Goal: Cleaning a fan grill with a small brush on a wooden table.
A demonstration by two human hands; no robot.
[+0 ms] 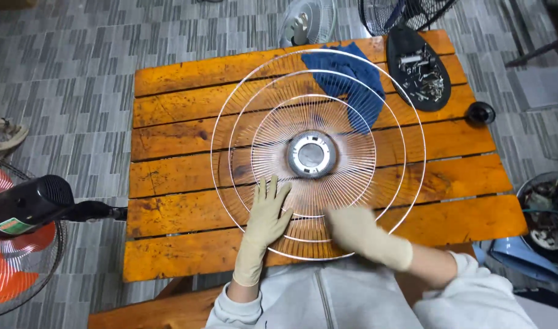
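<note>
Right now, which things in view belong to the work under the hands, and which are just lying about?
In hand:
- wire fan guard, flat on the orange wooden table
- left hand, gloved, flat on the guard
- right hand, gloved, blurred, at the guard's near rim

Lying about:
- blue cloth under the guard
- black tray of screws
- black and orange fan on the floor

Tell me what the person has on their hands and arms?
Both hands wear thin, cream-coloured rubbery gloves that reach past the wrists: the left hand and the right hand. The right one looks blurry. Above the gloves a bit of bare forearm shows, then light grey sweatshirt sleeves with ribbed cuffs. The sweatshirt has a zip down the front.
</note>
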